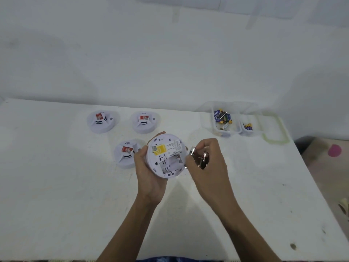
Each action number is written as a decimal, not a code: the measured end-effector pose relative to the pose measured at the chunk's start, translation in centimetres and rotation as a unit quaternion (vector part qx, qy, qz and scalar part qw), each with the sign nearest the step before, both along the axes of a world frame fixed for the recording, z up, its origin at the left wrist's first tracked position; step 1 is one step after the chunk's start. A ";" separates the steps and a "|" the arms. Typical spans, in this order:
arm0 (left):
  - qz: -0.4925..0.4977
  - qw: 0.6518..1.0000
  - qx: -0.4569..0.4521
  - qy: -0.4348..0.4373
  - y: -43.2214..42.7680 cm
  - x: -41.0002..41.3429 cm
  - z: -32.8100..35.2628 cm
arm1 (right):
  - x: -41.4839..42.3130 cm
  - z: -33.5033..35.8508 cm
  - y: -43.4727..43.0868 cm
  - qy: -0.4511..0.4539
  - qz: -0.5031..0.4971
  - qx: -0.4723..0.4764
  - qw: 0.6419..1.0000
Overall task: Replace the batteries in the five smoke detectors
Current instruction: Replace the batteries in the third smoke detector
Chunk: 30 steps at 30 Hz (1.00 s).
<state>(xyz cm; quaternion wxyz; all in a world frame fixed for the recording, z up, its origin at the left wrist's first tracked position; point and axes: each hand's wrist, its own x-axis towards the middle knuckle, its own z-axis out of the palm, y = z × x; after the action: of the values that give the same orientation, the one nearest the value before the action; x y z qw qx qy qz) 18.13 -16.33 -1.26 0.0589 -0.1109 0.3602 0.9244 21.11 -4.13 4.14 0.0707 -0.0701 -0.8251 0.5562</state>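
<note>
My left hand (149,173) grips a white smoke detector (166,156) from below, its back turned up, showing a yellow label and an open battery bay. Just right of it, my right hand (207,163) holds batteries (200,157) in curled fingers, close to the detector's right rim. Three more white detectors with red labels lie on the table: one at the back left (102,121), one at the back middle (144,121), one (126,153) right beside my left hand.
The white table (75,195) meets a white wall at the back. A clear container (222,120) with several batteries and a smaller one (248,126) stand at the back right, next to a green-rimmed lid (275,129). The table's right edge drops to a patterned floor.
</note>
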 end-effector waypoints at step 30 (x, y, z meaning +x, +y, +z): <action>-0.047 0.997 0.067 -0.016 16.7 -2.4 1.2 | -21.5 -5.5 27.2 -0.189 0.024 0.203 0.960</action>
<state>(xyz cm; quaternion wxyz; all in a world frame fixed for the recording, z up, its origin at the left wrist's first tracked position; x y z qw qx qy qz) 15.75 0.32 -0.01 0.1156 -0.1043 0.3016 0.9406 -0.36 23.09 -1.32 -0.0871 -0.1385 -0.9205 0.3548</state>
